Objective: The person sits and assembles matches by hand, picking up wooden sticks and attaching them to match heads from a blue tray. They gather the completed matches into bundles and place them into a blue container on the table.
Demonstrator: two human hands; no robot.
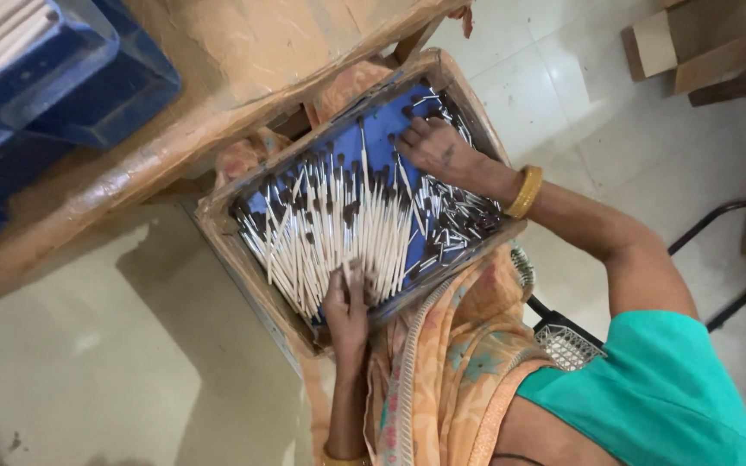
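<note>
Sticks [338,224], white with dark tips, heaped in a blue-lined tray [218,226] at frame centre.
Sorting step, judged: left hand [347,306] grips a bunch at the near edge; right hand [433,148], fingers curled, touches loose sticks at the far corner. Next calls for even alignment.

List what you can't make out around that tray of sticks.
Head view:
- Left hand: blurred, so its grip on the white, dark-tipped sticks is unclear.
- Right hand: its fingers hide what they touch.
- Blue-lined wooden tray: orange patterned cloth covers its near corner.
- Blue plastic crate: cut off at the top-left edge.
</note>
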